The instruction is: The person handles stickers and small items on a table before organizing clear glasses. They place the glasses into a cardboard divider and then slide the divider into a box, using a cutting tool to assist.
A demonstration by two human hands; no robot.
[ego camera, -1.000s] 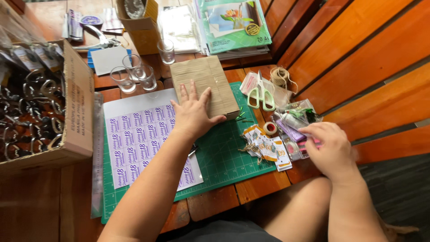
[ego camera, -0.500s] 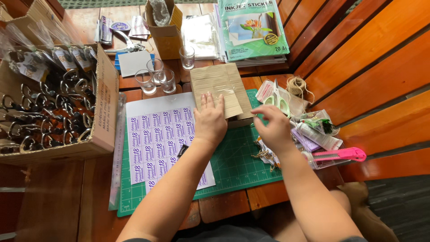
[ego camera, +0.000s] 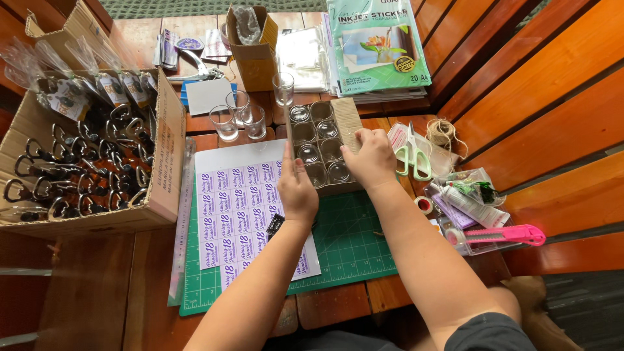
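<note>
Two hands are laid on an open brown cardboard box [ego camera: 323, 146] that stands at the far edge of the green cutting mat [ego camera: 344, 244], near the middle of the wooden counter [ego camera: 338, 302]. Small clear glass jars [ego camera: 316, 155] are seen in its compartments, in two rows. The left hand [ego camera: 296, 188] is pressed flat against the box's left wall, its grip spread, fingers straight. The right hand [ego camera: 370, 158] is curled over the box's right side, where the folded-back lid [ego camera: 347, 117] is pinched by its grip.

A white sheet of purple-printed rectangular labels [ego camera: 240, 214] is spread on the mat's left half, just beside the box. A larger open carton [ego camera: 97, 162], filled with dark metal key rings and tagged clear bags, is set along the counter's left edge. Three loose glass cups [ego camera: 237, 117] are placed just beyond the label sheet. A green packet of sticker paper [ego camera: 380, 45] with a flower picture is kept at the far right corner. Green-handled scissors [ego camera: 413, 156], a ball of twine [ego camera: 442, 130] and a pink cutter [ego camera: 507, 235] are gathered along the right edge.
</note>
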